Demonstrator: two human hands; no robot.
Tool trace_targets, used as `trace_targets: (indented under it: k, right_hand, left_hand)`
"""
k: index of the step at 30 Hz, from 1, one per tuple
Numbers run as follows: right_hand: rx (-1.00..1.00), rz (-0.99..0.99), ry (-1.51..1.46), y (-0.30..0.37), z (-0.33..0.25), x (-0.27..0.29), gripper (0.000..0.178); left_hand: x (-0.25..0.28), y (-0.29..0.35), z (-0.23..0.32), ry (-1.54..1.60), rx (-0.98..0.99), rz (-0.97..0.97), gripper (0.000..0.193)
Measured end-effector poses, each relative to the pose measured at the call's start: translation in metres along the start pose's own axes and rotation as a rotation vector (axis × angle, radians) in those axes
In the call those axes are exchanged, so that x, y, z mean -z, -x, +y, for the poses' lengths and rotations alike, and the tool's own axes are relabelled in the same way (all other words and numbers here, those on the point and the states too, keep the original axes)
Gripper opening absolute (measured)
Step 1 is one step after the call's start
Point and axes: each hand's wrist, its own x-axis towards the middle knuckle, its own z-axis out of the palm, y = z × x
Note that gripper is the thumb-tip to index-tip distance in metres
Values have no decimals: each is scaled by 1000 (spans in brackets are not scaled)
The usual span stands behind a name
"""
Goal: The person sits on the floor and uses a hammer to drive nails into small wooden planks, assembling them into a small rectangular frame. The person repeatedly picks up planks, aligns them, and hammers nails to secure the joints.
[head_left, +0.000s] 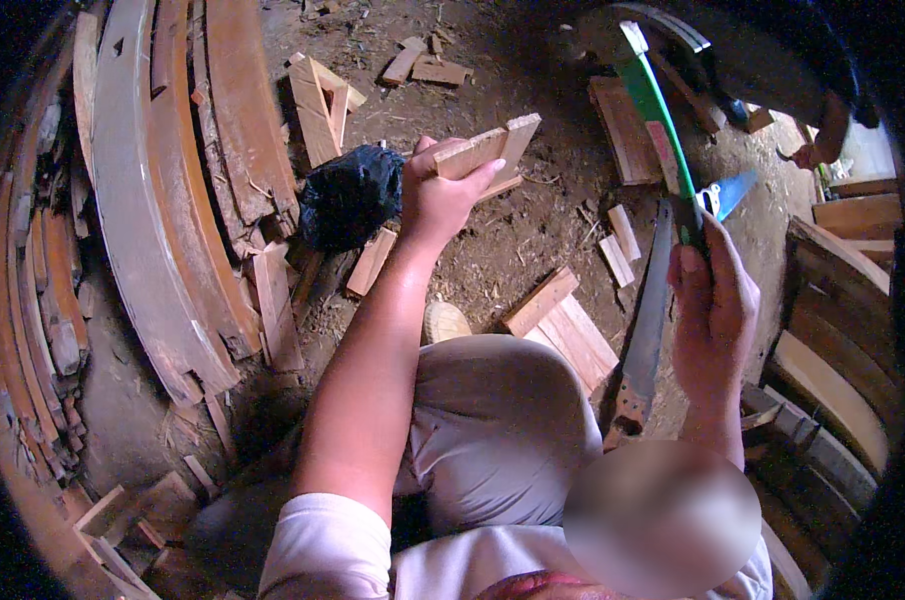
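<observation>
My left hand (441, 195) is closed around a short piece of pale wood (488, 150), made up of at least two flat parts, held above the dirt floor. My right hand (711, 285), raised at the right, grips the dark lower end of a long green tool (658, 115). That tool has a pale end at the top and a pink patch on its side; its exact kind is unclear. Just left of my right hand, a handsaw (645, 320) with a wooden handle lies on the ground. A blue-bladed saw (733, 193) shows beyond the right hand.
Long boards (158, 180) are stacked at the left. A black plastic-wrapped bundle (348, 198) is beside my left hand. Wood offcuts (578, 335) lie around my knee (503, 420). More planks (838, 370) stand at the right. Another person's hand (825, 140) shows at the upper right.
</observation>
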Motion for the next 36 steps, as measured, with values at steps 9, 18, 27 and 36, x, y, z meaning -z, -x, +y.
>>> trace_targets:
  k: [9, 18, 27, 36]
  right_hand:
    - [2, -100, 62, 2, -3, -4, 31]
    - [-47, -107, 26, 4, 12, -27, 27]
    - [-692, 33, -990, 58, 75, -90, 24]
    - [-450, 32, 155, 92, 145, -130, 43]
  left_hand:
    - [1, 1, 2, -38, 15, -5, 23]
    - [-1, 1, -3, 16, 124, -25, 26]
    - [30, -16, -32, 902, 645, 279, 54]
    - [37, -16, -25, 884, 757, 212, 46]
